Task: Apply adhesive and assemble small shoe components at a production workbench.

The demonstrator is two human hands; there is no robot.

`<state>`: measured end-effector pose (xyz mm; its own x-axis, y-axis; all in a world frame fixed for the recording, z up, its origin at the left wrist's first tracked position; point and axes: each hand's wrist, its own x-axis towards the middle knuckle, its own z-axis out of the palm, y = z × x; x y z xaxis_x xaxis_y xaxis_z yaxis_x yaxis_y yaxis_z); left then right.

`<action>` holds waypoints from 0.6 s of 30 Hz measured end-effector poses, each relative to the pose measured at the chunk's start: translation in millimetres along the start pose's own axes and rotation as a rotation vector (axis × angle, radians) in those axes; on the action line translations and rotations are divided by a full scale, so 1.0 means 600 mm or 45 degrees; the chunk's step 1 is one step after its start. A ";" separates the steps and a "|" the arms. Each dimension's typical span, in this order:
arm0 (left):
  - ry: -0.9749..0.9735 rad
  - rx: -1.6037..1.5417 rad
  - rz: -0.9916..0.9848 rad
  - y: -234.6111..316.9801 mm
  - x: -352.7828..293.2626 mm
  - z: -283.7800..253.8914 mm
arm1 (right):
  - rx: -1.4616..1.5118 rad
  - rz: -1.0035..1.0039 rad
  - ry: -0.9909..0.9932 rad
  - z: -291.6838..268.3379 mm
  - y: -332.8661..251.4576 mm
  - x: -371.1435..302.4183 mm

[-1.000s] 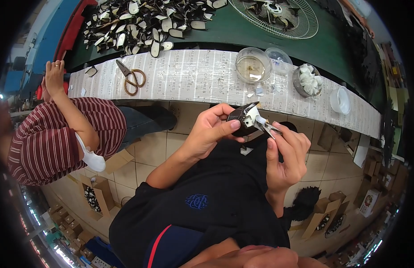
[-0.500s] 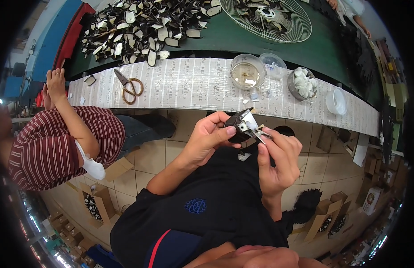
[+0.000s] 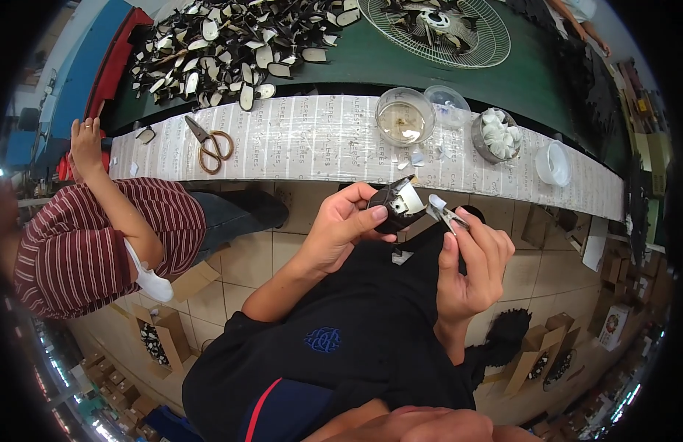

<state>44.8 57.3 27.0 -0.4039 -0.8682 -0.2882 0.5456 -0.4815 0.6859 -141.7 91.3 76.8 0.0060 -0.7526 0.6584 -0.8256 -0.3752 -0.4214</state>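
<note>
My left hand point(image 3: 349, 225) grips a small black shoe piece with a white inner face point(image 3: 408, 197), fingers behind it and thumb on its near side. In my right hand point(image 3: 474, 261) is a slim metal clip point(image 3: 450, 216), pinched between thumb and fingers. A small white wad point(image 3: 436, 201) sits at the clip's tip, just right of the shoe piece and apart from it. Both hands are in front of the table's near edge. Beyond them stand a round clear tub with liquid point(image 3: 405, 121) and a metal bowl of white cotton wads point(image 3: 498, 134).
A big pile of black and white shoe pieces point(image 3: 231, 48) covers the far left. Scissors point(image 3: 209, 144) lie on the paper-covered strip point(image 3: 305, 140). A caged fan point(image 3: 437, 26) is at the back; a white cup point(image 3: 553, 163) stands right. Another person point(image 3: 120, 228) is at my left.
My right hand has drawn the clip back to the right, off the shoe piece, so the white wad now shows. My left hand stays nearly still, still holding the shoe piece.
</note>
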 end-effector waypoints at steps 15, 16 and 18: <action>-0.001 0.037 0.033 -0.003 0.000 -0.003 | 0.042 0.047 0.026 -0.001 0.011 0.002; -0.002 0.035 0.030 -0.003 0.000 -0.002 | 0.097 0.047 0.007 -0.001 0.008 0.002; -0.008 0.005 0.009 -0.001 0.000 -0.002 | 0.182 0.027 -0.029 0.001 0.005 0.000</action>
<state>45.2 57.5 25.6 -0.4048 -0.8707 -0.2792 0.5452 -0.4750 0.6907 -143.8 89.8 75.2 0.0034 -0.7724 0.6351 -0.7369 -0.4313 -0.5206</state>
